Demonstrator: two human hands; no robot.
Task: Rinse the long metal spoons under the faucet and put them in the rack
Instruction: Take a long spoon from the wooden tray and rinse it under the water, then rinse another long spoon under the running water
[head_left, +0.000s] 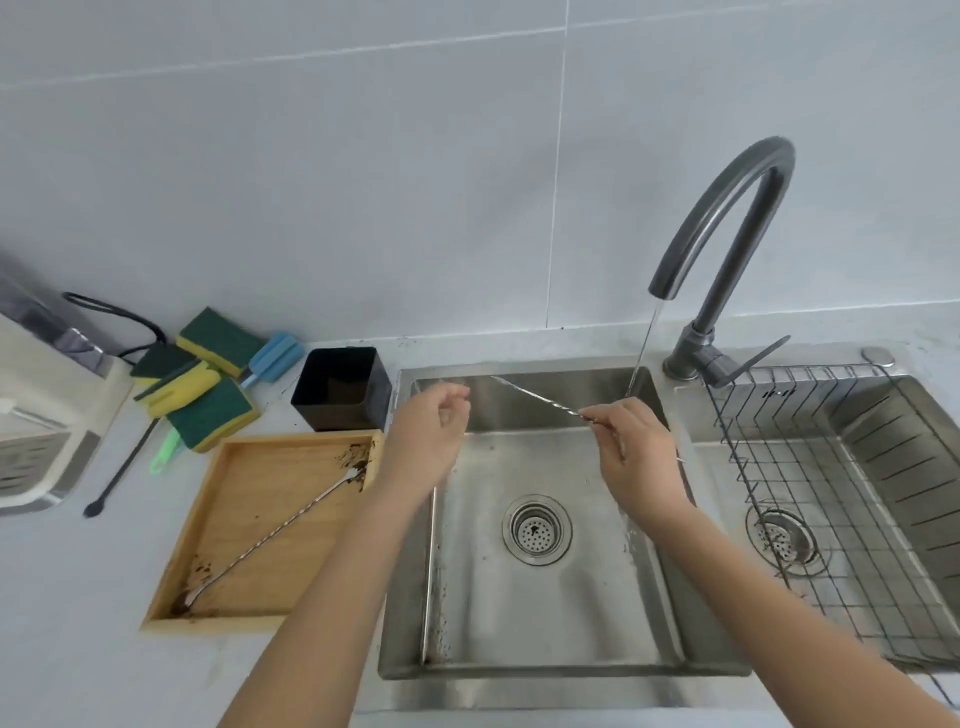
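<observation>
Both forearms reach in over the sink (566, 670). From the head view, my right hand (636, 452) pinches 1 long twisted metal spoon (535, 397) near its end, shaft slanting up-left beside the faucet (727, 234) stream. My left hand (431, 436) is loosely curled, holding nothing. Thin, stiff, light and slick when wet, I judge; grip the twisted shaft. A 2nd spoon (275, 530) lies in the wooden tray (208, 618); the wire rack (831, 493) waits right.

The held spoon (540, 397) is motion-blurred, and its lower end is hidden inside the right hand (636, 452). The rack (831, 499) runs off the right edge. A white appliance (47, 410) on the worktop (78, 597) is cut by the left edge; both forearms leave the bottom
</observation>
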